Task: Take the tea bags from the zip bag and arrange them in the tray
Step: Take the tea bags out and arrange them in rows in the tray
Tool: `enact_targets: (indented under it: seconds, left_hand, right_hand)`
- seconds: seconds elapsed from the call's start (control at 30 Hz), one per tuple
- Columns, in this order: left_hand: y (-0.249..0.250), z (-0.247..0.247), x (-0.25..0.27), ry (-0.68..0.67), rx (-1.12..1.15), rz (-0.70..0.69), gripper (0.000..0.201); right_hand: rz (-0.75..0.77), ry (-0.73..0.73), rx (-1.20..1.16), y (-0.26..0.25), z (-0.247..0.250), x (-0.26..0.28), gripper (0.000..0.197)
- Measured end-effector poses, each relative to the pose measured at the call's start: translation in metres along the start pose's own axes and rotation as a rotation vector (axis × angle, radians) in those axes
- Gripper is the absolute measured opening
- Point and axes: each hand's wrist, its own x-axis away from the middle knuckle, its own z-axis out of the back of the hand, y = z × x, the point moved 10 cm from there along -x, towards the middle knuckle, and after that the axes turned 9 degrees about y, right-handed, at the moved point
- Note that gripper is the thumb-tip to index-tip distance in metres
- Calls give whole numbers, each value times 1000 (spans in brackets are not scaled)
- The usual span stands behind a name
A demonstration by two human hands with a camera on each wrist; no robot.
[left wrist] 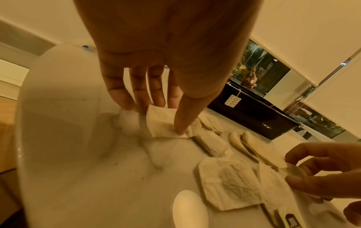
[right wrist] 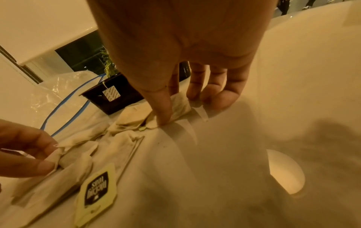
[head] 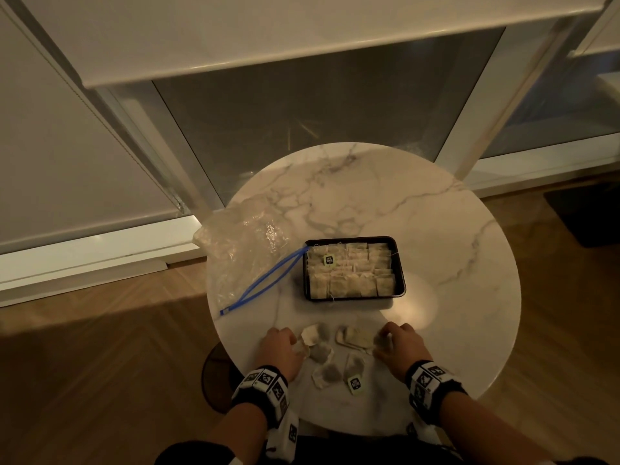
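A black tray point(head: 401, 283) packed with rows of tea bags stands mid-table, also seen as the tray point(left wrist: 252, 118) and the tray point(right wrist: 109, 98) from the wrists. The clear zip bag point(head: 245, 243) with a blue zipper lies flat to its left. Several loose tea bags point(head: 327, 359) lie at the near edge between both hands. My left hand point(head: 281, 347) pinches a tea bag point(left wrist: 164, 121) between thumb and fingers on the table. My right hand point(head: 396, 344) pinches another tea bag point(right wrist: 179, 106) the same way.
The round white marble table point(head: 453, 229) stands before a glass door with lowered blinds. Wood floor surrounds it. A yellow tea tag point(head: 355, 384) lies near the front edge, seen as the tag point(right wrist: 97, 194) in the right wrist view. A paper tag point(left wrist: 232, 100) hangs over the tray's wall.
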Motion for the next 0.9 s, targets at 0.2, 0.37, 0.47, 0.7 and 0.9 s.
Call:
enact_targets:
  seconds: [0.2,0.37,0.47,0.7,0.9]
  left_hand:
    - [-2,4,10,15,49,38,21]
    - [7,24,13,56,367,86,10]
    - [20,40,15,72,606,82,10]
    - [54,63,24,71,1022,110,21]
    - [72,48,32,-12,1210,241,21]
  right_hand:
    - [-15,-7,-31,10,9,-2,13]
    - [-65,-47,-243,19,18,-3,13]
    - [-68,-129,-409,16,23,-5,24]
    - [-69,-207,-780,-15,57,6,9]
    - [48,-143,-917,-49,95,11,12]
